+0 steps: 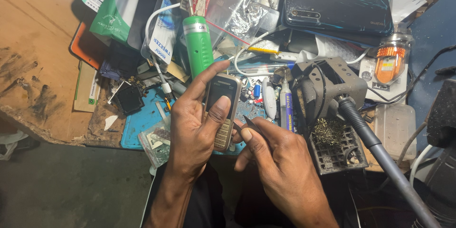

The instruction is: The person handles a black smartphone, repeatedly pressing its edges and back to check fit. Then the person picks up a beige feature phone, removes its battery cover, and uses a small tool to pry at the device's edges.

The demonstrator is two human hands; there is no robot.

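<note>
**Gold keypad phone held over a crowded bench edge**

Gold-toned plastic is all the left hand (192, 130) has to grip: its fingers are curled round the keypad phone (222, 110), thumb laid across the dark screen, index finger along the top left corner. The phone sits upright over the near edge of the blue mat (137, 123), near the front edge of the bench.

From the head view, the right hand (278, 161) is closed to a pinch on thin dark tweezers (249, 124), whose tips lie against the phone's right side by the keys. My judgement: a slip of those points could scratch the casing or jab the left thumb, since both hands work unsupported in the air.

Just right of the hands, the soldering iron (375, 149) rests in its stand (332, 85); a careless right elbow could catch the handle. The green tube (198, 45) lies towards the back of the bench.
</note>
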